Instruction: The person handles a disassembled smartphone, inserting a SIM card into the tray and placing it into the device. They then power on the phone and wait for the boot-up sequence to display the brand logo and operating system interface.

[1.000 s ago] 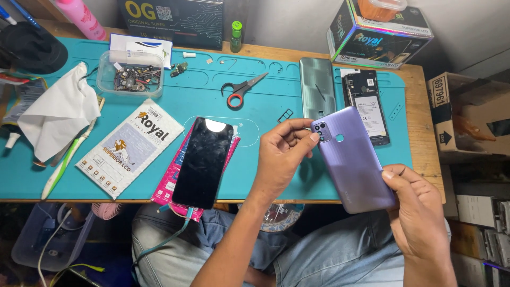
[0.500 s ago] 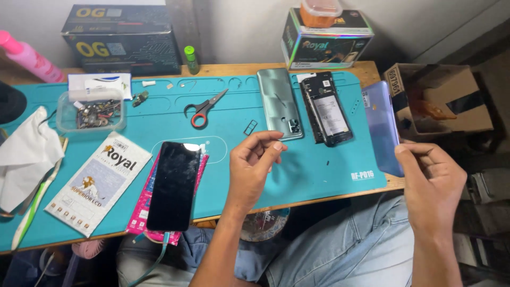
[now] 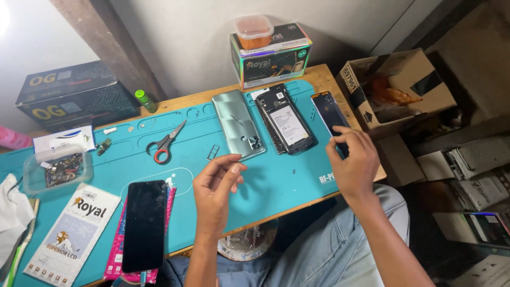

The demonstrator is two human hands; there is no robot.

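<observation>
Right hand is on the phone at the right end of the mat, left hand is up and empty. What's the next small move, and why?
Probably let the right hand release and draw back. The dark-faced phone already lies flat at the right end of the teal mat, beside the opened phone and the green back cover, so it seems to need no more support. The left hand hovers, its fingers apparently pinching nothing.
</observation>
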